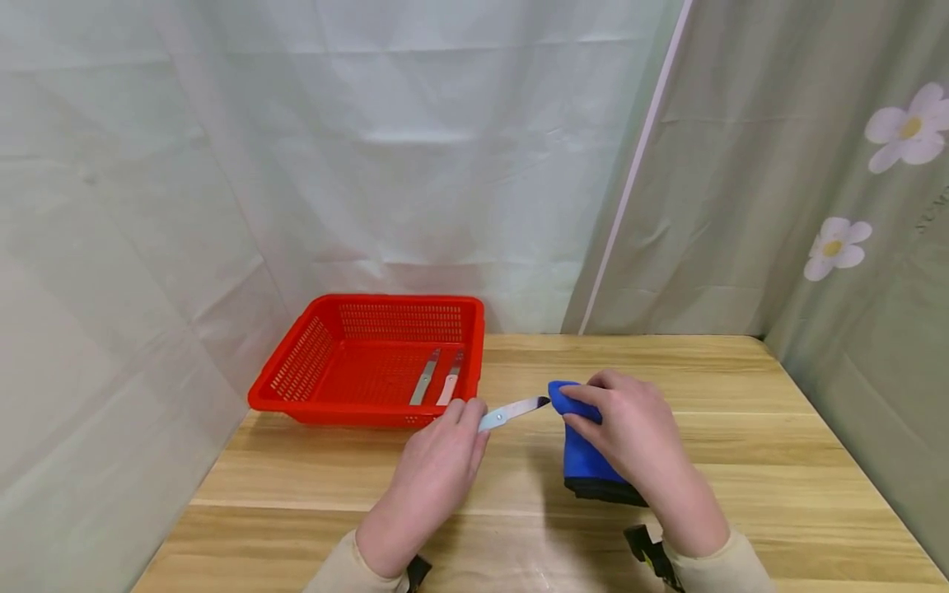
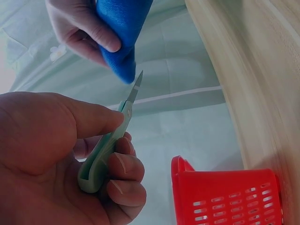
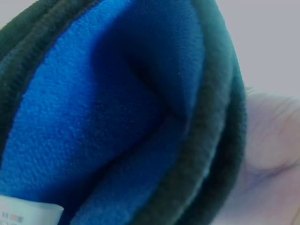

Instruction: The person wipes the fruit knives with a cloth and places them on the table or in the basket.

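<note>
My left hand (image 1: 441, 453) grips a small knife (image 1: 511, 413) by its pale green handle, fingers curled round it and the thumb along its upper part. Its blade (image 2: 136, 89) points right, toward a folded blue cloth (image 1: 591, 453) with dark edging. My right hand (image 1: 633, 424) pinches the cloth's upper end between thumb and fingers, and the rest hangs below. The blade's tip is right beside the cloth; whether they touch I cannot tell. In the right wrist view the cloth (image 3: 70, 108) fills most of the picture, with a white label (image 3: 28, 211) at its lower corner.
A red plastic basket (image 1: 296, 406) with slotted walls stands at the back left of the wooden table (image 1: 741, 461). Inside it lie two more knives, one with a greenish handle (image 1: 423, 385) and one with a pinkish handle (image 1: 448, 387). Pale curtains (image 1: 445, 165) hang behind the table.
</note>
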The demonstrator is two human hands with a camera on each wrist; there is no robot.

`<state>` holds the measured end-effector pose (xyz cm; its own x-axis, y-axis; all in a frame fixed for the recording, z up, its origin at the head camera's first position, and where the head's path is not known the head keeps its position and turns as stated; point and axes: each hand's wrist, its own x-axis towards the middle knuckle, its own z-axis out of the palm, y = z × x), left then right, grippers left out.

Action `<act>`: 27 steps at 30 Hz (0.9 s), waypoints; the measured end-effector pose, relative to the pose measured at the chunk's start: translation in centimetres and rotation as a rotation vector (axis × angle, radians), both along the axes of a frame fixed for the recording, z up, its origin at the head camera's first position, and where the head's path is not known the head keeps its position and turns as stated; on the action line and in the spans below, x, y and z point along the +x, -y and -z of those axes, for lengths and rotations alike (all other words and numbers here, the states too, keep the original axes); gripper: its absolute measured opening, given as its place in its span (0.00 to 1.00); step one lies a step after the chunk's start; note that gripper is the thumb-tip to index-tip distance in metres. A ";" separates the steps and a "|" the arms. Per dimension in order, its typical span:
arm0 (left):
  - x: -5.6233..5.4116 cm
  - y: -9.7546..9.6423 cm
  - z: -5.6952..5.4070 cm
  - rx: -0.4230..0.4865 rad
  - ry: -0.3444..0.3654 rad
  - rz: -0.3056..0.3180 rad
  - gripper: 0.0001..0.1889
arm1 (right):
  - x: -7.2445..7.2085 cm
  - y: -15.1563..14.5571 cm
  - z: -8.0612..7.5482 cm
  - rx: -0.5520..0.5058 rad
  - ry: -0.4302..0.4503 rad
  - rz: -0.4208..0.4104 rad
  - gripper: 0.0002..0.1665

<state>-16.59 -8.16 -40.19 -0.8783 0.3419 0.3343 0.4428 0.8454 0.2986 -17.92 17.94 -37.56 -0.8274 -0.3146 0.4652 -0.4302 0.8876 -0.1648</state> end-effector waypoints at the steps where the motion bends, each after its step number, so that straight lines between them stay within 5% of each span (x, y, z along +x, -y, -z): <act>1: 0.0 0.0 0.0 -0.001 0.004 0.000 0.18 | 0.1 0.2 0.0 0.004 -0.023 -0.015 0.24; 7: 0.0 -0.1 0.0 -0.002 0.000 0.004 0.16 | 0.7 1.6 0.0 0.001 -0.089 -0.077 0.25; 27: 0.4 -0.1 0.3 0.019 -0.110 0.046 0.13 | 1.4 3.7 0.7 -0.006 -0.024 -0.108 0.23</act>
<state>-16.16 -8.09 -40.49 -0.8191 0.3742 0.4347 0.5124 0.8180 0.2613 -16.56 14.22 -38.25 -0.7775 -0.3981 0.4869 -0.5269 0.8350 -0.1586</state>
